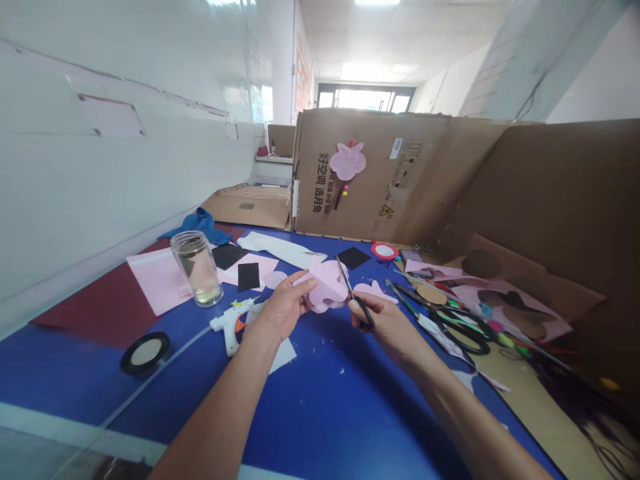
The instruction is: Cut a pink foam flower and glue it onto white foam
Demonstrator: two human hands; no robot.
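Over the middle of the blue table, my left hand pinches a pink felt piece with rounded, curling edges. My right hand is closed round the black handles of a pair of scissors. Their blades point up and away from me, lying against the right side of the felt piece. Just behind my right hand lies another pink cut-out. A white glue gun with an orange trigger rests left of my left wrist, and its near end is partly hidden by my forearm.
A glass jar with pale liquid and a roll of black tape stand on the left. Black squares and pink sheets lie behind. Large scissors, scraps and pens crowd the right. Cardboard walls the back, with a pink cut-out attached.
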